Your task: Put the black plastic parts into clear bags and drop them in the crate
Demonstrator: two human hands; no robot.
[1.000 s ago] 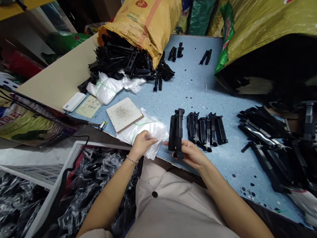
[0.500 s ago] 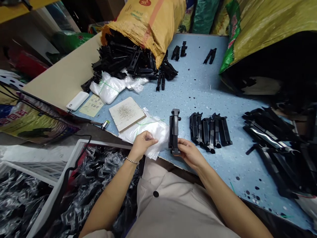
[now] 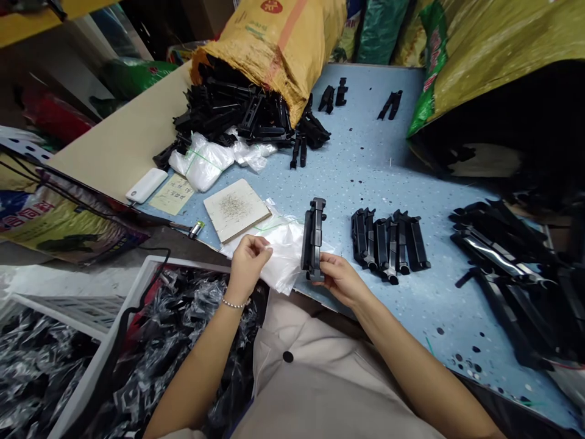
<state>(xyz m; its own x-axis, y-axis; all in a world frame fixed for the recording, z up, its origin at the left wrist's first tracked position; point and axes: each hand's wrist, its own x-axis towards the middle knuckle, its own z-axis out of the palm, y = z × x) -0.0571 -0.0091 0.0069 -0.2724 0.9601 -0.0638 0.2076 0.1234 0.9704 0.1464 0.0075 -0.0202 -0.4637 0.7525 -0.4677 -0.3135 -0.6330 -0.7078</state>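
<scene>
My left hand (image 3: 249,262) is closed in a pinch on the edge of a clear plastic bag (image 3: 286,259), one of the thin bags lying at the table's front edge. In my right hand (image 3: 340,277) a long black plastic part (image 3: 313,238) stands nearly upright, gripped near its lower end, just right of the bag. What the part belongs to I cannot tell. Right of it, several similar black parts (image 3: 388,241) lie side by side on the blue speckled table (image 3: 375,164). A square board (image 3: 235,209) with dark specks rests partly on the bags.
An orange woven sack (image 3: 283,42) spills black parts at the back left. A yellow sack (image 3: 498,73) gapes at the right, near another heap of black parts (image 3: 512,268). Below left, a white crate (image 3: 150,268) holds wrapped items. A white power bank (image 3: 146,185) lies at the left edge.
My left hand has moved left, drawing the bag's edge with it. My right hand has shifted slightly left with the black part, which now overlaps the bag's right side.
</scene>
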